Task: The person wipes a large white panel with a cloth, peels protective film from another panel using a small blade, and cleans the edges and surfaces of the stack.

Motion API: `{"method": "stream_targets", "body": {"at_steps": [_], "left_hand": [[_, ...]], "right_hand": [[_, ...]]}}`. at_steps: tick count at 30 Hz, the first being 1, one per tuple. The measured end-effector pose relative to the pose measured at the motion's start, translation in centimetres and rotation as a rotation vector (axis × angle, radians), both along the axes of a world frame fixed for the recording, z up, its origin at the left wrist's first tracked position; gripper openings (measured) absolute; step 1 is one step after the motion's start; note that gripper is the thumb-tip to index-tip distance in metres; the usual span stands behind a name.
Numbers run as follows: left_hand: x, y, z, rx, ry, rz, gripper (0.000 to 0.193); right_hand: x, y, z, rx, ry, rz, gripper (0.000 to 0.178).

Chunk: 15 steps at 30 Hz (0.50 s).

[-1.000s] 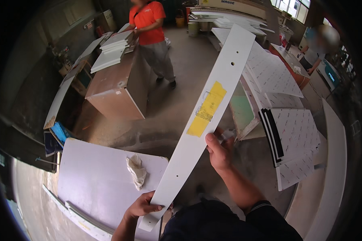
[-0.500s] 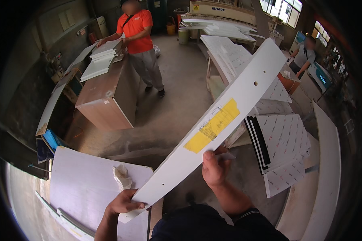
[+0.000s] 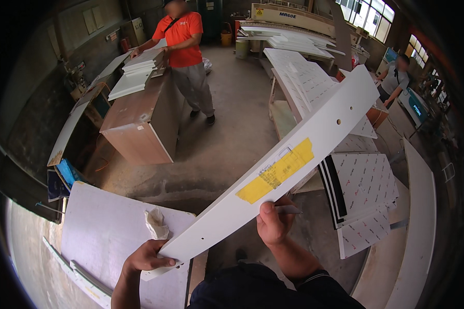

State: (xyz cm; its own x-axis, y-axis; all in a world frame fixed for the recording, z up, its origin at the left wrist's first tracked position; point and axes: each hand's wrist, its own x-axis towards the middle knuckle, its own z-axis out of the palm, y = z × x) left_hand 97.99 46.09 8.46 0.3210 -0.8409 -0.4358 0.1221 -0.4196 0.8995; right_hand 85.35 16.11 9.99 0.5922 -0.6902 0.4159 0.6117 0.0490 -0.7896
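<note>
We hold a long white board (image 3: 227, 211) aslant from the lower left of the frame to the upper right, and we judge the step in hand to be handling or turning it. Our left hand (image 3: 148, 255) clasps its near end, thumb on the face; our right hand (image 3: 275, 222) grips its lower edge near mid-length, thumb just below the yellow tape (image 3: 296, 158). With so much length reaching out, any next move seems to call for a firm hold from both hands, clear of the patterned panels (image 3: 365, 180) at right.

The board hides our fingertips, its own underside and part of the pale table (image 3: 103, 216) at lower left. We cannot identify the small greyish piece (image 3: 288, 209) by our right hand.
</note>
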Motion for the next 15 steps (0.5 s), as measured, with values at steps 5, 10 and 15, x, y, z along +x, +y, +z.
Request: {"method": "stream_targets", "body": {"at_steps": [5, 10, 15], "left_hand": [[0.2, 0.9, -0.7, -0.021, 0.12, -0.044, 0.044], [-5.7, 3.2, -3.4, -0.141, 0.492, 0.038, 0.054], [-10.8, 4.6, -6.1, -0.307, 0.059, 0.596, 0.072]], "right_hand": [[0.9, -0.5, 0.2, 0.019, -0.008, 0.093, 0.02], [5.2, 2.1, -2.8, 0.277, 0.143, 0.233, 0.017], [9.6, 3.8, -8.4, 0.057, 0.551, 0.583, 0.028]]}}
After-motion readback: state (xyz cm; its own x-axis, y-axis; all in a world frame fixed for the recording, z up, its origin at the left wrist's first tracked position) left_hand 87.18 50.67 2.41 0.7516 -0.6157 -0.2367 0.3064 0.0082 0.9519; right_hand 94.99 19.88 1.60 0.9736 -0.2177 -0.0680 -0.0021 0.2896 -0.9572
